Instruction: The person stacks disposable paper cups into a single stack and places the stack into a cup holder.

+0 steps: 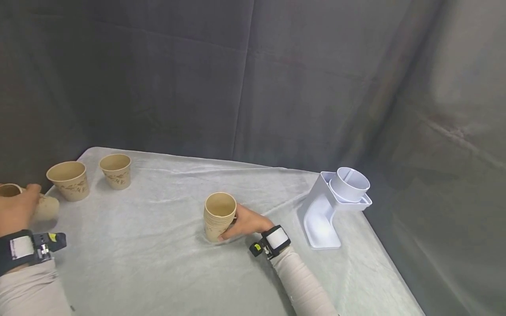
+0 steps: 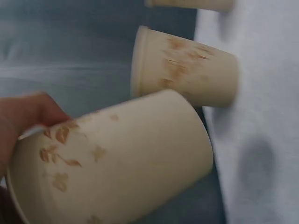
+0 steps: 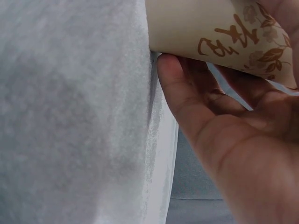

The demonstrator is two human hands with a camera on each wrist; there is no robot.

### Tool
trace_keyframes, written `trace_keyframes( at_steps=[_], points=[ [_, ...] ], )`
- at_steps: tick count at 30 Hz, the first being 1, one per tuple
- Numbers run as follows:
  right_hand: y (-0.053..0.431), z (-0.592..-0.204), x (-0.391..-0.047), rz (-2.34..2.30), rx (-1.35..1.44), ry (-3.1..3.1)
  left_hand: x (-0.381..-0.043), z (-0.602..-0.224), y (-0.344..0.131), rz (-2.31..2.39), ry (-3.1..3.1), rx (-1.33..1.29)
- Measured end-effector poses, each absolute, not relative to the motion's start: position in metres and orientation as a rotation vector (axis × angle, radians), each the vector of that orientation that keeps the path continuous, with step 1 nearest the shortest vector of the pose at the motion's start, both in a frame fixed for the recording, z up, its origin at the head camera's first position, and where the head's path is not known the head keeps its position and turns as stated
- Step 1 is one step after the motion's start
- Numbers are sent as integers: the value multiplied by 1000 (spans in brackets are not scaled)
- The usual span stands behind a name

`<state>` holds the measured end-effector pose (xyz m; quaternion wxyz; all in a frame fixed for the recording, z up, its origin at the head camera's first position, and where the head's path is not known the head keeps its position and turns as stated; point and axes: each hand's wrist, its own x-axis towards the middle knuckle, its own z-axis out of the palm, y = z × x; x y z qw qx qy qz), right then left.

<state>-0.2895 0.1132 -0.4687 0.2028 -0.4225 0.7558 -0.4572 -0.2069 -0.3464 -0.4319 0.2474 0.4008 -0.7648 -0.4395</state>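
Note:
At the far left of the head view my left hand (image 1: 17,211) grips a beige paper cup (image 1: 47,208) by its rim end. The left wrist view shows this cup (image 2: 121,154) tilted, its base clear of the white cloth. Just beyond it stands another paper cup (image 1: 74,189) with a brown leaf print, and a third paper cup (image 1: 118,178) is farther right. Near the table's middle, a stack of nested paper cups (image 1: 213,226) stands upright. My right hand (image 1: 248,221) holds the stack from the right, fingers and thumb around its lower part.
A white plastic piece (image 1: 322,219) with a round collar on top and a curved chute stands on the right of the table. Light cloth covers the table (image 1: 158,272). Grey curtains (image 1: 178,87) hang behind and at the sides.

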Motion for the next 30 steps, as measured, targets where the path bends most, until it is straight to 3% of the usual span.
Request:
trace_keyframes(
  at_steps=[7, 20, 30],
  points=[
    [115, -469, -292, -1272, -1167, 2144, -209, -395, -315, -1100, -1917, 1015],
    [117, -471, -291, -1289, -1175, 2127, -222, -358, -246, -986, -1658, 270],
    [117, -470, -292, -1269, -1186, 2144, -215, -337, -209, -1016, -1522, 3]
  ],
)
